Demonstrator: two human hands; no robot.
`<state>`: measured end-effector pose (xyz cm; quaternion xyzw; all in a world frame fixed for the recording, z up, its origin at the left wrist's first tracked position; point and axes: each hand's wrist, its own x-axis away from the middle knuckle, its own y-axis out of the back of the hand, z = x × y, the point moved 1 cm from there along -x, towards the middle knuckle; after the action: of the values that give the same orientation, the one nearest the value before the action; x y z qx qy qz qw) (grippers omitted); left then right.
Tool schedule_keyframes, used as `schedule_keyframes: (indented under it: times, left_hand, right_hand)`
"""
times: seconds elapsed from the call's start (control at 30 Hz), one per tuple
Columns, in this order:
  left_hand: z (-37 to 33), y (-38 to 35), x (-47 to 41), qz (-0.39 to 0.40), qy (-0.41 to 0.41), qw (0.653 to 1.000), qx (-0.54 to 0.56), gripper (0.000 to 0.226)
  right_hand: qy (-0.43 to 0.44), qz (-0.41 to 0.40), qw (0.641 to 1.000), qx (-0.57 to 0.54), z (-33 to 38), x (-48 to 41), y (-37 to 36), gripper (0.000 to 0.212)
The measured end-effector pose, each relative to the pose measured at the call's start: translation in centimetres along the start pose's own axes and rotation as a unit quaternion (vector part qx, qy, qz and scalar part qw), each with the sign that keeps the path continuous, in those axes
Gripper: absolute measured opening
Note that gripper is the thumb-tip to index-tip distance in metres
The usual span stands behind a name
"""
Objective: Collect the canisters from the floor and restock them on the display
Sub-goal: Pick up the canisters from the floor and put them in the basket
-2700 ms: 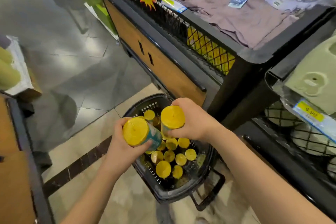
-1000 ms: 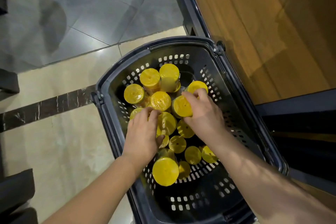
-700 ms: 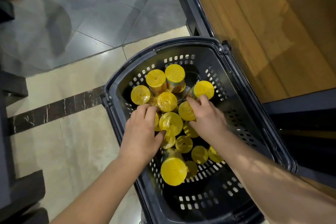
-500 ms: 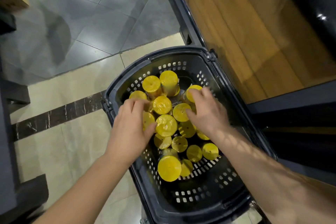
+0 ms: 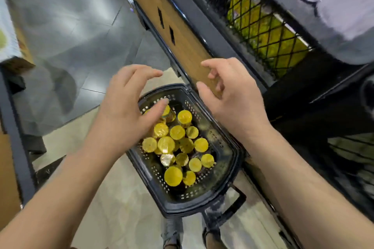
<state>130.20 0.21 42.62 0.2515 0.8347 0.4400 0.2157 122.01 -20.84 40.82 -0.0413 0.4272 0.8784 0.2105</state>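
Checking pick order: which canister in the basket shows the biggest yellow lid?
The canister at the near end of the basket; its lid plainly looks wider than every other.

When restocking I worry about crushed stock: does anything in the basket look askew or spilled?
Nothing spilled or visibly damaged. The canisters lie jumbled in the basket, lids at different heights, some tilted. The left hand and right hand hold nothing. Blur hides finer detail.

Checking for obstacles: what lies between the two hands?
In the head view: the basket rim and the wood panel, between left hand and right hand.
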Motion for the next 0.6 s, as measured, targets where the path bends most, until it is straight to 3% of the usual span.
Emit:
schedule_keyframes:
  times: [0.1,0.23,0.33,0.5,0.6]
  left_hand:
    - [-4.9,4.7,-1.4,0.008,-0.046,0.999,-0.012,0.050]
    - [-11.9,11.5,-2.3,-0.013,-0.099,0.995,0.003,0.049]
    - [-17.3,15.8,-2.7,-0.041,-0.165,0.985,0.023,0.050]
    - [-26.4,21.6,-3.5,-0.013,-0.315,0.948,0.046,0.047]
    - [-32.4,23.6,-2.9,0.022,-0.425,0.903,0.058,0.044]
  right_hand:
    - [0.022,-0.057,0.998,-0.008,3.2,0.0,6.4,0.039]
    - [-0.024,-0.086,0.996,-0.024,7.7,0.6,16.2,0.040]
    - [-0.017,-0.154,0.988,0.001,11.5,2.4,23.6,0.039]
    - [-0.048,-0.226,0.967,0.107,18.6,7.5,34.7,0.046]
    - [-0.116,-0.258,0.944,0.172,23.1,12.6,39.9,0.049]
